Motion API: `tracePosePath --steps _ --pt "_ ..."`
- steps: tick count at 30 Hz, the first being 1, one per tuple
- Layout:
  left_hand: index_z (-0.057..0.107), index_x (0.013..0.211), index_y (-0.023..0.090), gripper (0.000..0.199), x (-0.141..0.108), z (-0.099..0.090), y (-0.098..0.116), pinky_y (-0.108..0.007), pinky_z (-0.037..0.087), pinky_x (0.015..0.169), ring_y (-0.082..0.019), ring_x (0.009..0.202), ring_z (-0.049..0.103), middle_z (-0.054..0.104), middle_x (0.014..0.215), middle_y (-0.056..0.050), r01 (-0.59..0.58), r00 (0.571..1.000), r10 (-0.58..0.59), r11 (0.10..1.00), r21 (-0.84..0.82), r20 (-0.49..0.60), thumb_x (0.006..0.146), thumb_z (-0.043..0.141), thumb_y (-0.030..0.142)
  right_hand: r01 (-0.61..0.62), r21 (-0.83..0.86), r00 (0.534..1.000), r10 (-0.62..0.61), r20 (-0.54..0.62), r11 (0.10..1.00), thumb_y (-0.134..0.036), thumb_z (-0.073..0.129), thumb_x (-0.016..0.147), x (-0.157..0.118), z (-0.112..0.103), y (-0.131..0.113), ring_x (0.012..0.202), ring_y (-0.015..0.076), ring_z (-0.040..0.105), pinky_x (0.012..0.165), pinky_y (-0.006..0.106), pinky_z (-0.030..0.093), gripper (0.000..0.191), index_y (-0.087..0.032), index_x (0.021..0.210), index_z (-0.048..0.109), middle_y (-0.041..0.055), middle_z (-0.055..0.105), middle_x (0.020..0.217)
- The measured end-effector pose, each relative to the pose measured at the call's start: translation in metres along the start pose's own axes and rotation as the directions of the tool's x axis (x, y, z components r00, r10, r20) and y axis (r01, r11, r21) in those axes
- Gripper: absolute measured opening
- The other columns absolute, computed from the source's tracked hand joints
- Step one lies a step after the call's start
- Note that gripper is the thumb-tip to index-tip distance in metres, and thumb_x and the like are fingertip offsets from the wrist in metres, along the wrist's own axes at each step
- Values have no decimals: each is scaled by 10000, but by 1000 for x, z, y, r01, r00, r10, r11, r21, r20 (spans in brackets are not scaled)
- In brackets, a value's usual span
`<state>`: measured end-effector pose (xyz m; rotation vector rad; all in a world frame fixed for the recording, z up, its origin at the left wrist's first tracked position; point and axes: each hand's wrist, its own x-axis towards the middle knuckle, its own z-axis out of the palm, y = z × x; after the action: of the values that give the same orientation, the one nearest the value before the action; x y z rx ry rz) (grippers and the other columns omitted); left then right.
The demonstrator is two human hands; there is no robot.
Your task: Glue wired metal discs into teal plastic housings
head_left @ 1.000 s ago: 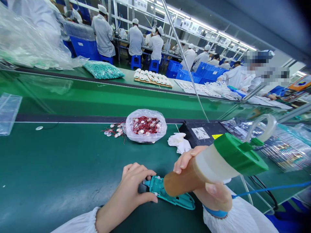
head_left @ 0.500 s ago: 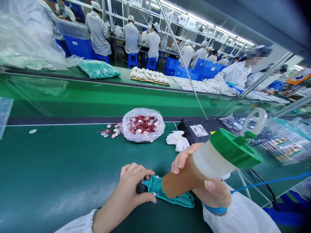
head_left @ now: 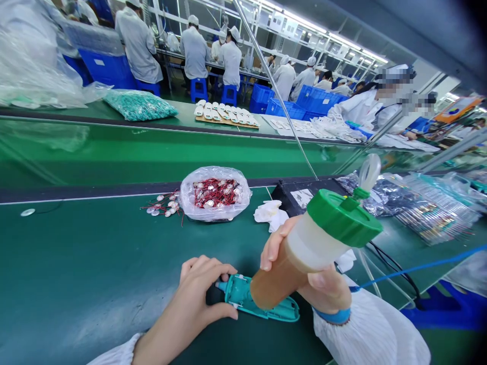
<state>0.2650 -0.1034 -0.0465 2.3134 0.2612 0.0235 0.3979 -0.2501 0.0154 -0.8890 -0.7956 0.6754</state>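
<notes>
A teal plastic housing half lies on the green bench, its hollow side facing up. My left hand pinches its narrow end between thumb and fingers. My right hand is wrapped around a squeeze bottle with a green cap and a curved clear spout, holding brown liquid. The bottle is tilted, its base over the middle of the housing and its spout pointing up and away. Part of the housing is hidden behind the bottle, and I cannot tell whether the two touch. A blue band circles my right wrist.
A plastic-lined bowl holds red-wired discs, with several more beside it. Crumpled white tissue and a black box stand behind the bottle. Bagged parts lie at right. A blue cord runs from my right wrist.
The bottle in my right hand has tipped slightly more upright, its cap and spout shifting left. My left hand keeps its hold on the housing. The whole view has drifted a little.
</notes>
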Motion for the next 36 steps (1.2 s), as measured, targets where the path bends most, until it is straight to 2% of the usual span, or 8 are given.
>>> tracePosePath --steps 8,16,26,36 --pt "622 972 310 433 0 0 -1 -391 314 872 -233 872 546 631 859 27 -2 1000 2 1000 -8 3 614 770 504 -15 -4 1000 15 -3 1000 -377 687 661 0 -3 -1 635 196 550 556 331 417 350 -239 930 512 16 592 760" --pt "618 975 302 454 0 -1 1 -383 292 870 -225 866 537 633 865 28 2 1000 -2 1000 -19 25 628 721 576 -13 -14 1000 13 -4 1000 -381 677 653 0 -3 -2 630 197 552 551 331 421 351 -229 922 510 18 590 753" --pt "622 981 301 448 0 0 0 -359 290 849 -212 849 537 620 842 41 -8 1000 9 1000 -30 10 616 765 518 -24 -39 999 22 -33 999 -399 666 642 1 -1 -2 611 206 547 550 347 418 326 -222 869 513 24 584 728" --pt "604 991 299 438 0 -1 3 -378 250 887 -216 887 530 609 871 47 17 999 -16 1000 -11 42 637 755 509 24 -21 997 -26 -70 999 -394 671 655 -1 -2 2 634 208 557 580 349 424 338 -234 917 529 26 597 750"
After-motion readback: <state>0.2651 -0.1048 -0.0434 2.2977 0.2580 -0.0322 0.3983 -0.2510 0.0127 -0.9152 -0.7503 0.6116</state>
